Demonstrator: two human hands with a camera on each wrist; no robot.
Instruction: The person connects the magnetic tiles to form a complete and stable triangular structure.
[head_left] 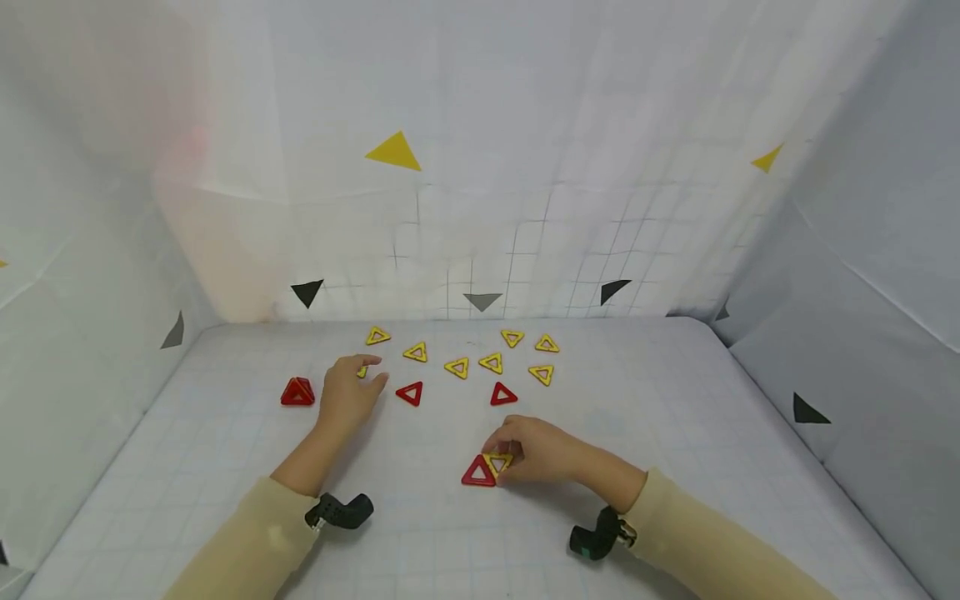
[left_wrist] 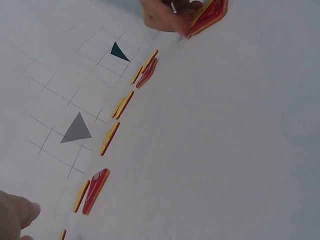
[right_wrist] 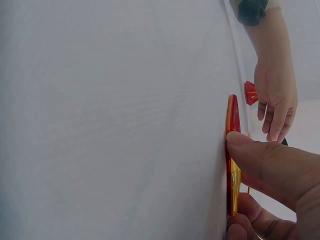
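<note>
My right hand (head_left: 536, 450) pinches a yellow triangle (head_left: 498, 463) between thumb and fingers. Its edge lies against a red triangle (head_left: 478, 472) on its left, both near the middle of the table. In the right wrist view the thumb rests on the joined red and yellow pieces (right_wrist: 233, 160). My left hand (head_left: 351, 395) is farther back on the left, thumb and fingers apart around a small yellow triangle (head_left: 362, 372) that it partly hides; whether it touches the piece I cannot tell.
Several yellow triangles (head_left: 457, 367) are spread across the back of the table. Two red triangles, one on the left (head_left: 410, 393) and one on the right (head_left: 503, 394), lie nearer. A red pyramid-like shape (head_left: 297, 392) stands at the left. White sheets (head_left: 480, 208) enclose the back and sides.
</note>
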